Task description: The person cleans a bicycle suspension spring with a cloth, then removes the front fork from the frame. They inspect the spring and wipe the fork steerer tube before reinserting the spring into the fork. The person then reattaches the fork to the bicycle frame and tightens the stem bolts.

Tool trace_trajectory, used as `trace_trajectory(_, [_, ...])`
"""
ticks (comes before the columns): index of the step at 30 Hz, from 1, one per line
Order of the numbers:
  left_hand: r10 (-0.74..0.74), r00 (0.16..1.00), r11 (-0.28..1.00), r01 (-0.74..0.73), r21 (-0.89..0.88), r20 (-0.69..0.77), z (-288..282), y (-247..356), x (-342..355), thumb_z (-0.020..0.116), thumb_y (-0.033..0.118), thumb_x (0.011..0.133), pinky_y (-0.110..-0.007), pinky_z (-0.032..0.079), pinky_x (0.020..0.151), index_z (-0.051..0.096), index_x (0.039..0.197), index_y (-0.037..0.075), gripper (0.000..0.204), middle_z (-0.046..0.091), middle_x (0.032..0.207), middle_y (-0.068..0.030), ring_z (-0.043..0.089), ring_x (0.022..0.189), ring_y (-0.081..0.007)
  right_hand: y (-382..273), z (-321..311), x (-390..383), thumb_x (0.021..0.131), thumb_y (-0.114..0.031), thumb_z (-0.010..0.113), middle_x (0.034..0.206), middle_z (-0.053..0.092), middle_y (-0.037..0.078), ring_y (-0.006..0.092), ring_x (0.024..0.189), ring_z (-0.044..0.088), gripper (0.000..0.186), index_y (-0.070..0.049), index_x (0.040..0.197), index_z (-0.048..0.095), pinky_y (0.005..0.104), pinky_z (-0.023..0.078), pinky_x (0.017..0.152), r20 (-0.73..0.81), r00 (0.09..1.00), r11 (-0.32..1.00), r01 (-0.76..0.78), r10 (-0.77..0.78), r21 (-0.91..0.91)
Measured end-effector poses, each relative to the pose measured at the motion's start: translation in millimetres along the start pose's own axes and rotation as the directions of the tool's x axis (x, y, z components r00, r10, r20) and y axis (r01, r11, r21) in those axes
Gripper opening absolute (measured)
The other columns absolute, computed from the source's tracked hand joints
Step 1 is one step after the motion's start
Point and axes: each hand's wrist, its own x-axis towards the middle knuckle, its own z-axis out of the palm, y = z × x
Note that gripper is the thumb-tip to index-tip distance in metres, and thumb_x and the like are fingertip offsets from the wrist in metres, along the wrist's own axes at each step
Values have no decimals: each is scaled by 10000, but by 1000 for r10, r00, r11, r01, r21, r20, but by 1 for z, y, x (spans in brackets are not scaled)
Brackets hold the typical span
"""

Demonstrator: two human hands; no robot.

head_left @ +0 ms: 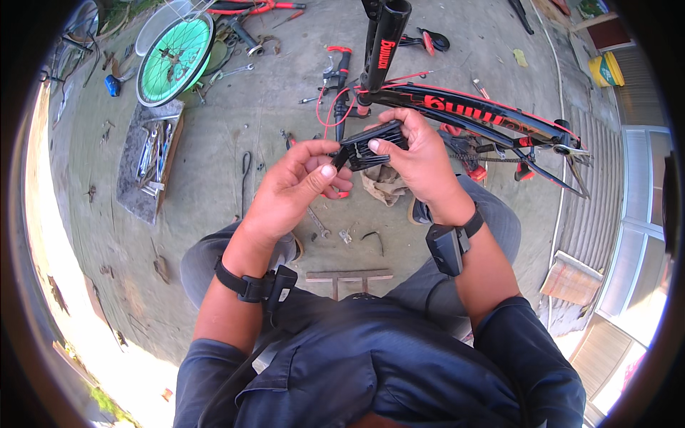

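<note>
In front of my lap, both hands hold what looks like a black hex key set [385, 135], with several dark bars side by side in its holder. My right hand [421, 160] grips the holder's right side, thumb across the front and fingers behind. At the other end, the thumb and fingertips of my left hand [296, 182] pinch a short black piece; whether it is loose from the set I cannot tell. Just beyond my hands stands a black bicycle frame [457, 107] with red lettering. A handlebar [341, 93] with a red cable lies to its left.
A tray [123, 171] of wrenches lies at left, below a green-covered wheel [171, 60]. Beneath my hands are a crumpled rag [385, 187] and a wrench [319, 222] on the ground. A small wooden piece [349, 275] is near my lap. At far right stands a yellow bucket [606, 70].
</note>
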Motion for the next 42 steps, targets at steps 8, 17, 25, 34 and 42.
trace_trajectory(8, [-22, 997, 997, 28, 78, -75, -4, -7, 4, 762, 504, 864, -261, 481, 673, 462, 1377, -23, 794, 626, 895, -49, 629, 757, -145, -13, -4, -11, 1003, -181, 590, 1224, 642, 150, 218, 1116, 652, 401, -36, 1359, 476, 376, 544, 957, 230, 934, 830, -351, 275, 434])
trace_trajectory(17, [-215, 975, 966, 220, 133, -53, 4, -2, 7, 741, 436, 914, -205, 413, 545, 580, 1209, 7, 544, 617, 833, 0, 559, 642, -57, -15, 7, -22, 975, -212, 676, 1301, 594, 123, 199, 1201, 591, 571, -40, 1456, 419, 362, 502, 1018, 318, 930, 883, -297, 182, 364])
trace_trajectory(25, [-191, 972, 951, 218, 218, -136, 10, -4, 7, 620, 364, 1014, -211, 438, 532, 593, 1188, 51, 359, 627, 827, -3, 595, 638, -70, -4, 12, -22, 962, -70, 657, 1320, 597, 118, 193, 1186, 605, 543, -38, 1451, 424, 366, 507, 1023, 298, 943, 912, -248, 149, 327])
trace_trajectory(34, [-149, 984, 978, 161, 129, -102, 6, -9, 8, 494, 351, 1069, -256, 528, 630, 537, 1283, 23, 394, 683, 994, -91, 696, 783, -165, 2, 7, -15, 1000, -114, 618, 1198, 625, 107, 195, 1120, 633, 406, -18, 1363, 462, 354, 542, 954, 255, 929, 817, -359, 267, 451])
trace_trajectory(42, [-175, 978, 984, 175, -10, -115, 4, -13, 10, 475, 363, 1076, -272, 544, 645, 488, 1350, -10, 462, 697, 996, -123, 703, 788, -178, 0, 7, -13, 1015, -152, 602, 1186, 646, 115, 201, 1094, 659, 360, -1, 1328, 507, 384, 549, 986, 223, 924, 785, -382, 311, 488])
